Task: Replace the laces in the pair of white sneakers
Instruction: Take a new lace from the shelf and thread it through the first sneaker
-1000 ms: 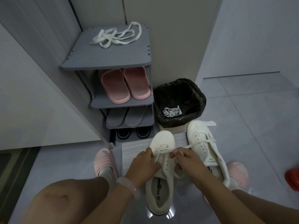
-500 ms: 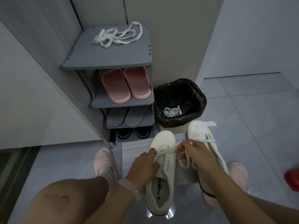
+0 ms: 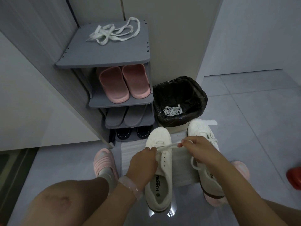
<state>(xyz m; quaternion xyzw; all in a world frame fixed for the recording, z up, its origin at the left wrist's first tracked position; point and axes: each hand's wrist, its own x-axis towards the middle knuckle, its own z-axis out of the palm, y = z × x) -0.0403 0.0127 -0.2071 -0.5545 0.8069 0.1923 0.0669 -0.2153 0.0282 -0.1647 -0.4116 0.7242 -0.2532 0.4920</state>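
Observation:
Two white sneakers stand on the floor between my feet. The left sneaker (image 3: 160, 181) has a white lace (image 3: 169, 146) stretched across its upper eyelets. My left hand (image 3: 143, 162) grips the sneaker's side and pinches the lace at the eyelets. My right hand (image 3: 197, 150) pinches the lace's other end and holds it out to the right, above the right sneaker (image 3: 210, 178), which is laced. A loose bundle of white laces (image 3: 114, 32) lies on top of the grey shoe rack (image 3: 104, 57). More white laces (image 3: 172, 110) lie in the black-lined bin (image 3: 180, 101).
The rack holds pink slippers (image 3: 124, 84), grey slippers (image 3: 127, 115) and dark shoes (image 3: 132, 132). A pale mat (image 3: 130, 154) lies under the sneakers. My feet wear pink slippers (image 3: 104, 160). A red object (image 3: 294, 177) sits at the right edge. Walls close in on the left.
My right hand has drawn the lace out to the right and upward, away from the left sneaker. My left hand has stayed at the eyelets.

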